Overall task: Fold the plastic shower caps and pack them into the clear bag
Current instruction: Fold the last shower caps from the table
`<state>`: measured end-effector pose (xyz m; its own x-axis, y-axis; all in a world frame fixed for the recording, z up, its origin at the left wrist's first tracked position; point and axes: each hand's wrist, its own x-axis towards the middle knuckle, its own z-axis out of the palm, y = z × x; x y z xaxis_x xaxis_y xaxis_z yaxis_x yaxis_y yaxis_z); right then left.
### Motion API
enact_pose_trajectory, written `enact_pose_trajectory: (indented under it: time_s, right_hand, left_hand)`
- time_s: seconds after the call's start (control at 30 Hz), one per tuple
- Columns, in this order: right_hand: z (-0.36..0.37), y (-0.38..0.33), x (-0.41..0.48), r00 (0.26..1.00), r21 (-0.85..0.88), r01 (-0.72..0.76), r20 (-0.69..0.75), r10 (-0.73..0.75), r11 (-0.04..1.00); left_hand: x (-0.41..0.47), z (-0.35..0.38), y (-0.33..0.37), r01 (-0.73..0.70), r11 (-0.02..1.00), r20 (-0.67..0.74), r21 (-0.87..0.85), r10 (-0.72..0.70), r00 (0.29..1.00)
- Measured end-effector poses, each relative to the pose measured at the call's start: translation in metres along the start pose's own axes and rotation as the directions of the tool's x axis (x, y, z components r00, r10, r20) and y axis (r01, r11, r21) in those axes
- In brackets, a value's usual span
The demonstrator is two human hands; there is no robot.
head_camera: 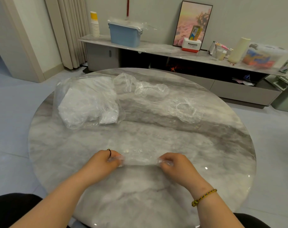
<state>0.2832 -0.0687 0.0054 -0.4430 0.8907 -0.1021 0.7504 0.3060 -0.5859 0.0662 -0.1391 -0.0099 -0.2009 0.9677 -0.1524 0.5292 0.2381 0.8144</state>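
A clear plastic shower cap lies stretched flat on the round marble table between my hands. My left hand pinches its left end and my right hand pinches its right end, fingers curled round the bunched plastic. The clear bag lies at the table's far left with white folded caps inside. Two crumpled caps lie just right of the bag at the far side. Another loose cap lies flat toward the right.
Beyond the table runs a low marble-topped shelf with a blue bin, stacked paper cups, a framed picture, a small Panasonic box and other containers. A curtain hangs at the left.
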Motion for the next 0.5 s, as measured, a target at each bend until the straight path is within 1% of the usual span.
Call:
enact_pose_trajectory:
  time_s: [0.03, 0.1, 0.13, 0.2, 0.23, 0.3, 0.33, 0.37, 0.4, 0.43, 0.47, 0.5]
  right_hand:
    - [-0.001, -0.001, 0.000, 0.999, 0.092, -0.033, 0.002, 0.033, 0.995]
    - [-0.002, -0.003, 0.000, 0.998, 0.207, -0.060, -0.021, 0.065, 0.977]
    - [0.000, -0.004, 0.001, 0.995, 0.251, -0.072, -0.044, 0.085, 0.965]
    - [0.004, -0.006, 0.002, 0.988, 0.286, -0.102, -0.085, 0.131, 0.953]
    - [0.006, -0.006, 0.003, 0.983, 0.291, -0.119, -0.099, 0.154, 0.949]
    - [0.013, -0.007, 0.006, 0.975, 0.294, -0.153, -0.110, 0.193, 0.944]
    - [0.016, -0.006, 0.006, 0.971, 0.289, -0.167, -0.117, 0.208, 0.943]
    - [0.018, -0.007, 0.007, 0.967, 0.288, -0.177, -0.126, 0.221, 0.941]
    - [0.020, -0.006, 0.007, 0.964, 0.299, -0.183, -0.133, 0.230, 0.937]
    - [0.021, -0.006, 0.007, 0.963, 0.309, -0.186, -0.132, 0.236, 0.933]
    - [0.021, -0.006, 0.008, 0.964, 0.310, -0.189, -0.124, 0.237, 0.932]
    - [0.021, -0.006, 0.008, 0.965, 0.298, -0.193, -0.113, 0.235, 0.935]
  left_hand:
    - [0.000, -0.002, 0.002, 0.018, 0.999, -0.015, -0.040, -0.019, 1.000]
    - [0.000, -0.006, 0.005, 0.057, 0.991, -0.073, -0.119, -0.066, 0.995]
    - [-0.001, -0.006, 0.008, 0.077, 0.985, -0.112, -0.155, -0.095, 0.989]
    - [-0.001, -0.004, 0.010, 0.104, 0.973, -0.225, -0.204, -0.150, 0.963]
    - [-0.001, -0.003, 0.012, 0.112, 0.974, -0.284, -0.196, -0.165, 0.945]
    - [-0.001, -0.001, 0.013, 0.139, 0.987, -0.402, -0.081, -0.160, 0.902]
    - [-0.003, 0.002, 0.011, 0.106, 0.993, -0.487, 0.051, -0.068, 0.870]
    - [-0.003, 0.005, 0.011, 0.028, 0.976, -0.534, 0.218, 0.095, 0.840]
    - [-0.004, 0.011, 0.010, -0.090, 0.922, -0.513, 0.377, 0.288, 0.809]
    - [-0.006, 0.017, 0.010, -0.214, 0.842, -0.421, 0.496, 0.448, 0.789]
    - [-0.006, 0.024, 0.010, -0.310, 0.747, -0.294, 0.588, 0.554, 0.779]
    - [-0.006, 0.031, 0.011, -0.359, 0.682, -0.172, 0.637, 0.580, 0.796]
